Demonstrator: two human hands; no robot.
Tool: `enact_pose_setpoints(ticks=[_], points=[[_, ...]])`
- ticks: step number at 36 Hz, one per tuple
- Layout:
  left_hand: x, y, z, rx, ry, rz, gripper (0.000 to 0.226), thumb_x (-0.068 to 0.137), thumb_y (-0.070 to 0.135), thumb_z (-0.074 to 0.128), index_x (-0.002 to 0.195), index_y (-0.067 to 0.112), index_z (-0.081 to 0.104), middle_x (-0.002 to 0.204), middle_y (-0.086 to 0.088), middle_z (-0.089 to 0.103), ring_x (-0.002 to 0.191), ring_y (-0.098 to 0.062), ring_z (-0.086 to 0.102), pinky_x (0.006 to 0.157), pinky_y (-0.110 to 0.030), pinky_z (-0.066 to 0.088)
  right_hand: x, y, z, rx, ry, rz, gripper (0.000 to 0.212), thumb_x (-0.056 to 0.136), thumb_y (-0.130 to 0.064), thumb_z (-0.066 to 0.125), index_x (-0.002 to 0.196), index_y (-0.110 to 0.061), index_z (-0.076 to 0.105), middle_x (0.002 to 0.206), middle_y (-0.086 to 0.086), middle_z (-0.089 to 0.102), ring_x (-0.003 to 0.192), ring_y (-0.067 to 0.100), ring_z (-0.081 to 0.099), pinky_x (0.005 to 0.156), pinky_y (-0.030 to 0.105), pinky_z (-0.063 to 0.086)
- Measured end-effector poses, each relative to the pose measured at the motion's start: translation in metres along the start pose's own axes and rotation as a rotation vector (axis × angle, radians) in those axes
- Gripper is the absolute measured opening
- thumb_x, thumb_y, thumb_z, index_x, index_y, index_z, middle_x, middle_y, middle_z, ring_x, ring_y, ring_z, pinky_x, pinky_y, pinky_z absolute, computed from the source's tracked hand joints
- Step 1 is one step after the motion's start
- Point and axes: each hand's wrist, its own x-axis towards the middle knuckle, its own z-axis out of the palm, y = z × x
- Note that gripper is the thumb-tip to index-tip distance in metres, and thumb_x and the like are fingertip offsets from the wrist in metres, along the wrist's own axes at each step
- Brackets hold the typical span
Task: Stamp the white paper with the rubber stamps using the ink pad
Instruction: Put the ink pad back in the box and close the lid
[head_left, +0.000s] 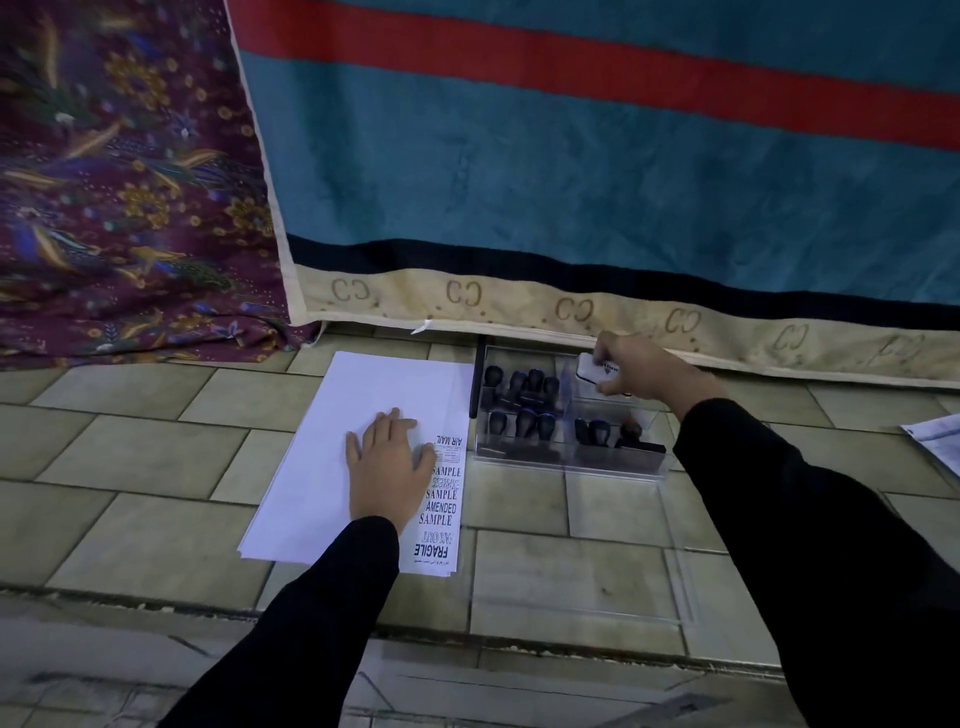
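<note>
- Tiled floor (130, 447) is the work surface, with a teal blanket (571, 182) hanging behind it.
- White paper (332, 467), a small stack, lies on the tiles just left of the tray; a column of black stamped words (SAMPLE, AMENDED, FRAGILE) already runs down its right edge, while the rest is bare.
- Clear plastic tray (618, 467) holds the dark-handled rubber stamps (524, 400) standing in its compartments.
- Left hand (389, 462) rests flat on the sheet, fingers spread, pinning it, gripping nothing.
- Right hand (644, 371) reaches to the tray's far corner, fingers closed around a small white box (597, 370), probably the ink pad; its printed label is too blurred to read.
- Step in hand, as I judge it: fetching the ink between impressions. Next calls for setting the box down near the sheet, opening it, and choosing a stamp.
</note>
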Motion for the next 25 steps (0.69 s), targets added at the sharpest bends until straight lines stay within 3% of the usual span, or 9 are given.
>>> enact_pose_setpoints(ticks=[10,15,20,25], points=[[0.001,-0.001,0.001,-0.015,-0.001,0.000,0.041,0.094,0.037,0.047,0.131,0.020,0.048,0.154,-0.002,0.033,0.145,-0.018,0.019,0.119,-0.047,0.001,0.022,0.010,0.012,-0.015,-0.116,0.054,0.035,0.065,-0.017,0.084,0.085,-0.017,0.055,0.098,0.008,0.058,0.082,0.020,0.051,0.069,0.028,0.041],[0.001,0.000,0.000,-0.015,0.001,-0.003,0.040,0.094,0.036,0.047,0.130,0.020,0.049,0.154,-0.001,0.033,0.145,-0.017,0.019,0.119,-0.046,0.001,0.023,0.009,0.019,-0.014,-0.142,0.079,0.040,0.059,-0.013,0.087,0.089,-0.012,0.061,0.093,0.002,0.053,0.086,0.021,0.052,0.069,0.029,0.042],[0.001,-0.001,0.000,0.011,-0.003,-0.003,0.040,0.094,0.038,0.046,0.130,0.021,0.048,0.154,-0.001,0.033,0.145,-0.017,0.019,0.119,-0.047,0.002,0.025,0.010,0.024,-0.027,-0.157,0.095,0.033,0.056,-0.010,0.087,0.075,-0.017,0.061,0.088,0.000,0.059,0.094,0.023,0.060,0.083,0.040,0.053],[0.001,0.001,0.000,0.017,-0.003,-0.005,0.040,0.094,0.038,0.046,0.131,0.021,0.048,0.154,-0.001,0.033,0.145,-0.018,0.019,0.119,-0.047,0.002,0.026,0.016,0.026,0.005,-0.148,0.090,0.027,0.056,-0.006,0.087,0.074,-0.014,0.067,0.088,0.005,0.066,0.092,0.024,0.062,0.081,0.037,0.053]])
